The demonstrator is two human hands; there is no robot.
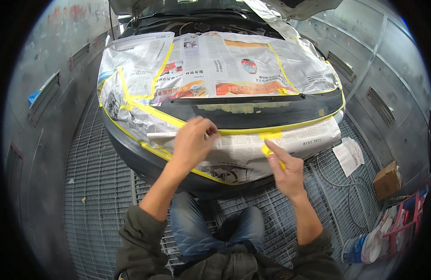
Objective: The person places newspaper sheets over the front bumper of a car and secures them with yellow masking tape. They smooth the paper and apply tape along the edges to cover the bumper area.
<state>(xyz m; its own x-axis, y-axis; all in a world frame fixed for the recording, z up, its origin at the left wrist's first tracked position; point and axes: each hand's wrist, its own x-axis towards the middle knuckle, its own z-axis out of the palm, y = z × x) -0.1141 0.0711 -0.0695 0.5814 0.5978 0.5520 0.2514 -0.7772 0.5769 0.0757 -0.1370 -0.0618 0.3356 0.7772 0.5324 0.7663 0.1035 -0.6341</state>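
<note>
Before me is a car's front bumper point(131, 150), masked with newspaper and yellow masking tape. My right hand point(288, 171) grips a roll of yellow masking tape point(267, 150), just below a short yellow tape patch point(270, 135) on the lower newspaper sheet point(299, 140). My left hand point(196, 141) is over the same sheet, close to the long yellow tape line point(166, 117). Its fingers curl towards the thumb, which is blurred, and whether anything is pinched there is hidden. Above the tape line runs a bare dark panel point(236, 115) with pale yellowish filler patches point(243, 106).
More newspaper point(201, 66) covers the engine bay's front under the raised hood point(303, 7). Underfoot is metal floor grating point(93, 182). To the right are a loose paper sheet point(349, 155), a hose point(355, 189), a cardboard box point(387, 180), a red rack point(399, 224) and a blue-and-white bucket point(362, 246).
</note>
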